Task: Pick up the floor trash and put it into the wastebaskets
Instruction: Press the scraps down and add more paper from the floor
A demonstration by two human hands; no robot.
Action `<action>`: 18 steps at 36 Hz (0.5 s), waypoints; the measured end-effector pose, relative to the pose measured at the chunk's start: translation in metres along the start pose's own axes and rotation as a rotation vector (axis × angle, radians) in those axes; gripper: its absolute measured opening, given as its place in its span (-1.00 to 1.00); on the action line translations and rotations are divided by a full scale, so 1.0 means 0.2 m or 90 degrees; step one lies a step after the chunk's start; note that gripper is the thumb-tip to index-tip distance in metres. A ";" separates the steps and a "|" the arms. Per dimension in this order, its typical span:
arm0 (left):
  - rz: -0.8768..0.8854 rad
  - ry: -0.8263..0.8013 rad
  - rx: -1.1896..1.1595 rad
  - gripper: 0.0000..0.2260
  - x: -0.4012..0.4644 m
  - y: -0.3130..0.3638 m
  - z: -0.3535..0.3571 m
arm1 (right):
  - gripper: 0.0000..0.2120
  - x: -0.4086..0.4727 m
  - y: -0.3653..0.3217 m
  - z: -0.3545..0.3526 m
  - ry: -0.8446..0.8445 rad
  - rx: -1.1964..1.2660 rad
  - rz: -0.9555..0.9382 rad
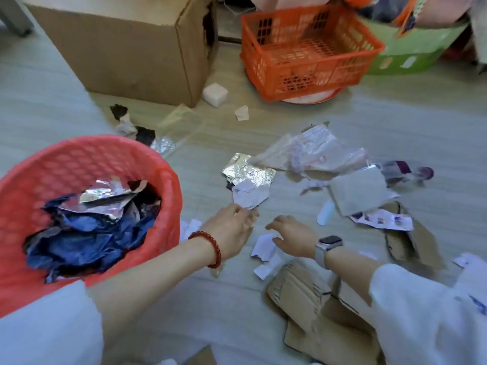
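fingers of our left hand (232,222) reach forward, loosely spread, their tips at the near edge of a crumpled white paper (249,193); motion blur hides whether they already pinch it, so we cannot tell if anything is held. our right hand (292,237) hovers flat and relaxed, fingers extended and holding nothing, just above a torn white scrap (262,246) on the floor. a red bead bracelet (210,247) sits on our left wrist and a watch (328,245) on our right.

between the two hands we see a small gap of bare floor (258,222). the white paper lies touching a sheet of crinkled foil (245,171), and beyond that a clear plastic bag (313,151) spreads to the right. further right lie a grey envelope (359,189) and a printed leaflet (382,219). flattened cardboard (303,291) lies under our right forearm.

on our left the red wastebasket (163,185) stands close, its rim just beside our left wrist, already holding blue wrapping and foil. its right wall closes that side, while the floor straight ahead of our fingers is taken up by litter.

farther off, a big cardboard box (126,48) and an orange crate (311,51) stand at the back, with a small white cube (214,94) on the floor between them.
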State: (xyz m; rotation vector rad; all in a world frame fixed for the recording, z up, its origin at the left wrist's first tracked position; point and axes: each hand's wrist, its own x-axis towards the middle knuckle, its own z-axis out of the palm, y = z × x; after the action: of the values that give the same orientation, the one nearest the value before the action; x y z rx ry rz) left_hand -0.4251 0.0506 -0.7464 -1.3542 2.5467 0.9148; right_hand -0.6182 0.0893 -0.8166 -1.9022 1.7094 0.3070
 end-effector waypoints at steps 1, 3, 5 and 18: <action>-0.001 -0.030 0.027 -0.61 -0.03 -0.03 0.05 | -0.60 0.00 0.00 0.07 -0.017 -0.023 -0.027; -0.021 -0.072 0.057 -0.56 -0.08 -0.09 0.11 | -0.54 -0.01 -0.01 0.17 -0.044 -0.068 -0.085; -0.046 -0.096 0.057 -0.53 -0.10 -0.13 0.17 | -0.46 -0.01 -0.02 0.24 -0.045 -0.096 -0.114; -0.090 -0.158 0.234 -0.13 0.20 -0.23 0.48 | -0.71 -0.04 0.13 0.38 0.150 -0.173 -0.136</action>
State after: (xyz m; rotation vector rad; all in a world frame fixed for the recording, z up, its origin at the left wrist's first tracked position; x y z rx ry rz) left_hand -0.4292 0.0569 -0.8585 -1.2070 2.2574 0.5175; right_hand -0.6305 0.1369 -0.8812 -2.3811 1.6567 0.2498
